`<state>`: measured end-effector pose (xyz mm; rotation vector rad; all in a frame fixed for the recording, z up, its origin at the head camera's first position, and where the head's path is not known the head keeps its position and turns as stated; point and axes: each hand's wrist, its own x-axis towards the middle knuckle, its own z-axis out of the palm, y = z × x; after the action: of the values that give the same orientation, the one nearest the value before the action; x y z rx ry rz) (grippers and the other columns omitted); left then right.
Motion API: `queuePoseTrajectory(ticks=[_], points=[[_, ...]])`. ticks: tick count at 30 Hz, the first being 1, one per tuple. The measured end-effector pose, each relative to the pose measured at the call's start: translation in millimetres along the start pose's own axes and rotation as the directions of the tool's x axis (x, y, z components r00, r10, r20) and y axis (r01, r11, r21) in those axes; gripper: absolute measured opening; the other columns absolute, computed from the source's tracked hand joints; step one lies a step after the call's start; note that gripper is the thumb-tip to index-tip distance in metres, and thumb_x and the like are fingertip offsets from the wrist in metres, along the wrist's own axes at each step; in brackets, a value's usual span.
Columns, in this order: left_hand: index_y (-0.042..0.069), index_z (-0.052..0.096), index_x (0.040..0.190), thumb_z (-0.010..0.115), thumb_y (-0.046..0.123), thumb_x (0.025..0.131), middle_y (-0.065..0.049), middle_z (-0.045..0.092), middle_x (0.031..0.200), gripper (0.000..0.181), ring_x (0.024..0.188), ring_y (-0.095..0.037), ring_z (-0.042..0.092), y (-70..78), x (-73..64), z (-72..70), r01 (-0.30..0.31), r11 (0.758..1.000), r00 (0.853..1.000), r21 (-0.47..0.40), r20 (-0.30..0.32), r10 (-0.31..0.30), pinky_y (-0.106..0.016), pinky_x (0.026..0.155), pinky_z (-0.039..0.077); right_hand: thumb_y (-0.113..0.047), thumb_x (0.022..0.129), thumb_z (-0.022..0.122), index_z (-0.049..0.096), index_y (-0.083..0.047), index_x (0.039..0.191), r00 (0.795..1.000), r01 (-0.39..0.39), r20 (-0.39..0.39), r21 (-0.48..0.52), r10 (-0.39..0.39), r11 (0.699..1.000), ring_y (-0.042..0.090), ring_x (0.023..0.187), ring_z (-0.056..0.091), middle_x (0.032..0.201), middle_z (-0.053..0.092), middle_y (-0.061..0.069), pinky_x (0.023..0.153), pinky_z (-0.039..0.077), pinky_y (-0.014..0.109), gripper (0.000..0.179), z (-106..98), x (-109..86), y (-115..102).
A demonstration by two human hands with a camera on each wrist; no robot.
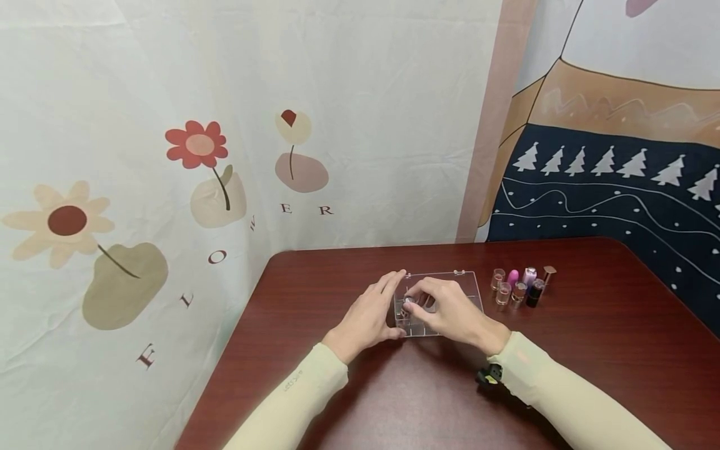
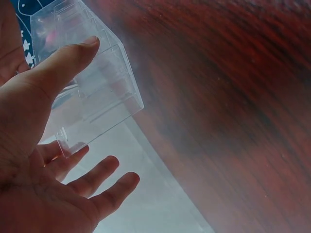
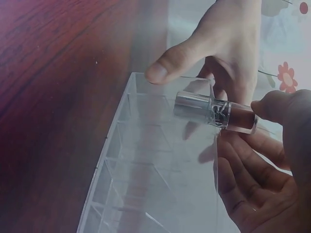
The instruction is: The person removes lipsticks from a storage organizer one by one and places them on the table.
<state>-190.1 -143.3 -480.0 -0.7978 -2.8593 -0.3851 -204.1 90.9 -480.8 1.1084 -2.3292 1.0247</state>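
Observation:
A clear plastic organizer box (image 1: 469,289) with divided compartments stands on the table. My left hand (image 1: 362,314) holds it at the left side; in the left wrist view the thumb lies across the box (image 2: 109,80) and other fingers spread loosely beyond it. Above the box's left compartments, my right hand (image 1: 452,310) pinches a lipstick (image 3: 194,106) between thumb and fingers. The lipstick has a silver part toward the box and a clear, brownish-red end in the fingers. Whether it touches a compartment wall cannot be told.
Several lipsticks stand right of the box, among them a pink one (image 1: 513,278), a black one (image 1: 535,293) and clear-capped ones (image 1: 503,294). The dark red wooden table (image 1: 315,287) meets a printed fabric backdrop (image 1: 382,125) behind and at the left.

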Motion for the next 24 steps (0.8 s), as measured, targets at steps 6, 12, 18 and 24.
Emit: queuePoseTrajectory(ticks=[6,12,18,24], points=[[0.013,0.030,0.183,0.110,0.035,0.081,-0.014,0.048,0.181,0.132,0.145,-0.044,0.069,-0.7,0.3,-0.5,-0.001,1.000,1.000,-0.011,-0.005,0.001,-0.051,0.123,0.062,-0.014,0.102,0.089,0.084,-0.010,0.115,0.999,0.015,-0.036,-0.023,-0.016,1.000,0.011,0.085,0.076,0.101,0.084,0.000,0.079,0.067,0.032,0.014,-7.1,2.2,-0.8],[0.013,0.030,0.183,0.111,0.034,0.080,-0.014,0.049,0.181,0.133,0.145,-0.044,0.069,-1.4,0.9,0.4,-0.004,1.000,1.000,-0.016,-0.008,0.004,-0.051,0.123,0.062,-0.012,0.102,0.089,0.085,-0.009,0.116,0.997,0.018,-0.068,-0.029,-0.020,0.999,0.010,0.085,0.077,0.101,0.084,-0.001,0.078,0.068,0.032,0.015,-15.9,0.8,-0.2],[0.013,0.031,0.183,0.111,0.034,0.080,-0.014,0.049,0.180,0.133,0.146,-0.043,0.069,-1.4,1.5,0.5,-0.002,1.000,1.000,-0.008,-0.005,0.002,-0.051,0.123,0.062,-0.010,0.100,0.090,0.086,-0.010,0.115,0.994,0.034,-0.099,-0.046,-0.039,0.998,0.008,0.083,0.075,0.098,0.083,-0.003,0.074,0.067,0.032,0.016,-24.1,-2.6,3.4],[0.013,0.031,0.183,0.111,0.033,0.080,-0.015,0.049,0.181,0.132,0.146,-0.044,0.069,-1.2,1.7,0.1,-0.004,1.000,1.000,-0.011,-0.005,0.004,-0.051,0.124,0.062,-0.008,0.098,0.091,0.086,-0.012,0.115,0.993,0.024,-0.118,-0.051,-0.030,0.998,0.006,0.082,0.073,0.098,0.082,-0.005,0.074,0.066,0.029,0.018,-33.9,-8.5,6.7]])
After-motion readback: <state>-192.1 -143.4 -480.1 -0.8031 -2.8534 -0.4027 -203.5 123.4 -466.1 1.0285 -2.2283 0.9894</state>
